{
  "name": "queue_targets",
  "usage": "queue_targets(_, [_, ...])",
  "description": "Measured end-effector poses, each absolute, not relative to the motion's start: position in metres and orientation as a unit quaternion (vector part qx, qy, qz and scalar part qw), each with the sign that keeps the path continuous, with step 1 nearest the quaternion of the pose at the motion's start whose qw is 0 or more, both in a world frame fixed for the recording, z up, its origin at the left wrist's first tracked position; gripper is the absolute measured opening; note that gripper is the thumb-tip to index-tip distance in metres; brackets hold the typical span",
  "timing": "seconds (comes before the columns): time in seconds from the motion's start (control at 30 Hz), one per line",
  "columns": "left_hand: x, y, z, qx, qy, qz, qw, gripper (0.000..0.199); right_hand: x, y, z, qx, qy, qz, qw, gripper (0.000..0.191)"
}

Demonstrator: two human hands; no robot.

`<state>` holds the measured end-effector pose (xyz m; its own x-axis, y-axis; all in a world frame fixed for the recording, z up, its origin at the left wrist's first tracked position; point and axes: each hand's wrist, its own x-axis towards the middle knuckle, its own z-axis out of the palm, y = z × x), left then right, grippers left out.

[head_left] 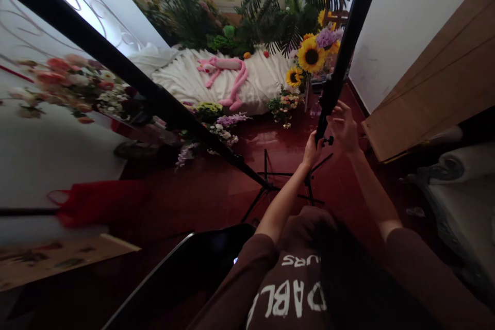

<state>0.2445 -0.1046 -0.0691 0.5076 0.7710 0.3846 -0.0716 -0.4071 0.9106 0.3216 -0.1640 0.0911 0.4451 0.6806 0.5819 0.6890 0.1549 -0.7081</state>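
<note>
My left hand (312, 150) is closed around the lower part of a black tripod stand (351, 36), just beneath its collar. Beside the same pole, on its right, my right hand (344, 126) is raised with fingers bent and apart. No object shows in it, and I cannot tell whether its fingertips touch the pole. A small black knob (328, 141) sticks out of the stand between the two hands. The stand's legs (309, 180) are spread on the floor below, close to those of a second stand.
A second black tripod stand (154, 94) slants across the left. Behind lie a white draped platform (263, 69) with a pink plush toy (232, 64), sunflowers (311, 55) and palm leaves. A wooden board (429, 72) leans right; a red bag (91, 201) is left. The floor (185, 191) is dark red.
</note>
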Motion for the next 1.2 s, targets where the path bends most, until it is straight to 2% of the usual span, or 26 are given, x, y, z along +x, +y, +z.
queue_targets(0.2, [0.244, -0.105, -0.068, 0.717, 0.249, 0.427, 0.492, 0.038, 0.326, -0.219, 0.041, -0.683, -0.535, 0.001, 0.498, 0.032])
queue_targets(0.4, [0.248, -0.102, -0.076, 0.710, 0.247, 0.429, 0.501, 0.037, 0.332, -0.238, -0.007, -0.713, -0.561, 0.034, 0.420, 0.047])
queue_targets(0.57, [0.251, -0.100, -0.083, 0.704, 0.236, 0.452, 0.494, 0.038, 0.337, -0.230, -0.029, -0.703, -0.585, 0.010, 0.404, 0.052])
queue_targets(0.67, [0.251, -0.099, -0.084, 0.704, 0.229, 0.456, 0.494, 0.040, 0.337, -0.225, -0.036, -0.704, -0.577, 0.005, 0.415, 0.055])
queue_targets(0.87, [0.252, -0.100, -0.084, 0.702, 0.235, 0.456, 0.494, 0.045, 0.336, -0.213, -0.044, -0.707, -0.518, 0.020, 0.481, 0.047])
queue_targets(1.07, [0.250, -0.101, -0.083, 0.704, 0.233, 0.453, 0.495, 0.046, 0.330, -0.204, -0.049, -0.704, -0.393, 0.110, 0.580, 0.049])
queue_targets(1.2, [0.249, -0.100, -0.083, 0.706, 0.233, 0.448, 0.496, 0.044, 0.327, -0.201, -0.047, -0.694, -0.349, 0.175, 0.605, 0.059])
